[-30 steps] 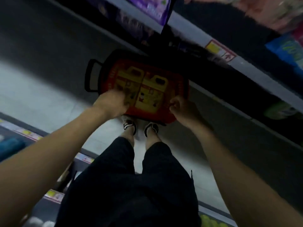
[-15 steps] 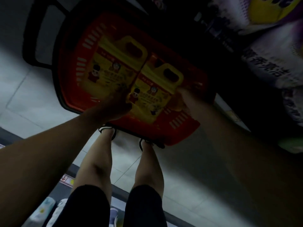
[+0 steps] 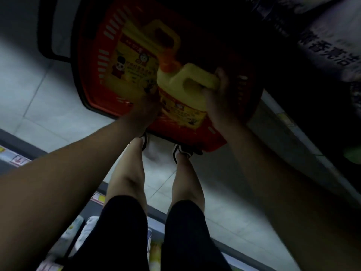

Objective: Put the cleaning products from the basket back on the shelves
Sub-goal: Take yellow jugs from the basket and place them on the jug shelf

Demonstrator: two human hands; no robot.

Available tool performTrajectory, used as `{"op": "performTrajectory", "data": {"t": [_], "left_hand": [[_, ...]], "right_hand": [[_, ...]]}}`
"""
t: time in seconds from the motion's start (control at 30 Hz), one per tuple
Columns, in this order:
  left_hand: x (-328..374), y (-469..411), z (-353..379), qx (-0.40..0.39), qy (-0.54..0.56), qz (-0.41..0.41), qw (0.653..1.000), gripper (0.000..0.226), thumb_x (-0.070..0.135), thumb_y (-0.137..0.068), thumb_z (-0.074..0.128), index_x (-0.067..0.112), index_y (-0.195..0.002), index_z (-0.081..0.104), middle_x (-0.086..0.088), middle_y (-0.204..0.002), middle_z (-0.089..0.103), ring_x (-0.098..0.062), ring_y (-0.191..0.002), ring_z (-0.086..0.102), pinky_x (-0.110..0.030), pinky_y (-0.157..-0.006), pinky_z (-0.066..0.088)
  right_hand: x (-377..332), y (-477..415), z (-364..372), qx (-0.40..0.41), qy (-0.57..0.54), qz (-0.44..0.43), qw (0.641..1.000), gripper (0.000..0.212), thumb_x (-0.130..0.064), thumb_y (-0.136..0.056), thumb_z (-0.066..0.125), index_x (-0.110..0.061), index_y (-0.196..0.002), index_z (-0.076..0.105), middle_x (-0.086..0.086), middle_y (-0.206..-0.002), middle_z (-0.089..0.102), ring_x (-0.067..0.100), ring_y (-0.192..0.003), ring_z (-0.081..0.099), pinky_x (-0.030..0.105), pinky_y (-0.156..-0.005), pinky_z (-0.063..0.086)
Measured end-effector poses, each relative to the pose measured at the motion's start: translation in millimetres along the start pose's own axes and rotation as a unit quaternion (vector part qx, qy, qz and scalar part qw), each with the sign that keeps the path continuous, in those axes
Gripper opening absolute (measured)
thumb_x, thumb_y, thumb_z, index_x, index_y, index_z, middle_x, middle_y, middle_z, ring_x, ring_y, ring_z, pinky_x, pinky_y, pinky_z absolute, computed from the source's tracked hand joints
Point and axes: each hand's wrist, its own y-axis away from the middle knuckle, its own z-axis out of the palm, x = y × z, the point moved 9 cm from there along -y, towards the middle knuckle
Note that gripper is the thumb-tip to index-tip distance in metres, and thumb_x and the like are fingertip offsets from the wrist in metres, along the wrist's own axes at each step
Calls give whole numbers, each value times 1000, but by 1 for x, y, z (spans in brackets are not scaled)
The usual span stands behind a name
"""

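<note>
A red shopping basket (image 3: 91, 61) sits on the floor just beyond my feet. Two yellow detergent jugs are in it. The right jug (image 3: 181, 89), with an orange cap, is tilted up out of the basket. My right hand (image 3: 220, 100) grips its handle. At the jug's lower left side is my left hand (image 3: 144, 110), fingers against the label. The left jug (image 3: 136, 55) lies flat in the basket.
The basket's black handle (image 3: 46, 45) sticks out to the left. Dark shelves with large packaged goods (image 3: 322, 45) rise at the right, their lower edge (image 3: 289, 122) close to the basket. Another shelf row (image 3: 17, 159) runs behind my legs. The floor is pale tile.
I have bent closer to the basket. My right hand took the right jug's handle and raised it, so the jug now tilts up. My left hand shifted onto that jug's side.
</note>
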Motion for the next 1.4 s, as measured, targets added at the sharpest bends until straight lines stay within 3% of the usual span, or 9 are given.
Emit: {"op": "performTrajectory", "data": {"t": [0.07,0.17,0.37,0.53,0.63,0.83,1.0,1.1,1.4], "left_hand": [[8,22,1,31,44,-19,998,5,21,-85,56,20,-88,59,-6,-86,56,-24,-77,52,-39,-74,42],[21,65,3,52,133,-53,988,23,25,-100,52,13,-116,64,-11,-123,64,-26,-104,62,-40,-86,50],[96,172,25,5,244,24,969,26,32,-99,51,17,-91,71,-1,-90,75,-15,-80,72,-26,-66,58],[145,285,19,5,356,60,932,42,47,-95,51,16,-89,78,-11,-100,76,-27,-84,72,-35,-71,60],[173,356,8,-25,426,128,895,46,44,-91,49,13,-75,80,-10,-83,76,-24,-69,71,-27,-57,58],[206,479,-58,29,478,311,821,59,46,-82,51,12,-128,65,-19,-126,67,-38,-116,64,-53,-99,50],[211,560,-126,63,523,381,760,52,46,-100,33,17,-127,67,-18,-131,64,-41,-120,61,-58,-102,45],[205,617,-169,104,520,407,743,53,43,-100,32,19,-106,79,-16,-121,70,-41,-114,65,-62,-105,42],[160,738,-281,210,417,519,716,49,55,-93,42,26,-119,70,-11,-126,68,-32,-116,66,-58,-99,47]], "right_hand": [[-24,33,-15,31,-19,-67,997,71,-26,-78,45,-10,-147,39,15,-148,40,24,-133,41,36,-109,36],[-67,92,-50,87,-32,-168,982,29,-10,-70,49,2,-95,56,3,-87,53,7,-76,46,21,-67,37],[-156,204,-142,48,-64,-226,971,27,1,-72,54,-23,-81,45,-4,-80,50,9,-70,47,10,-56,34],[-259,298,-203,19,-110,-320,941,40,11,-70,56,-23,-63,38,-12,-55,40,2,-57,38,22,-53,27],[-323,347,-217,-3,-111,-388,915,38,10,-69,59,-23,-63,41,-13,-54,40,1,-57,38,21,-54,28],[-432,446,-203,-119,-102,-517,841,21,-10,-81,67,-23,-97,60,-14,-83,63,0,-79,59,18,-67,44],[-482,522,-149,-183,-79,-614,764,71,-51,-75,77,-43,-137,43,-13,-125,63,8,-117,61,44,-98,52],[-507,550,-112,-224,-92,-609,755,74,-61,-71,74,-48,-136,40,-16,-121,65,3,-110,65,42,-93,56],[-565,622,-24,-297,-223,-596,712,84,-72,-63,73,-34,-134,49,-9,-116,70,8,-103,70,18,-75,57]]}}
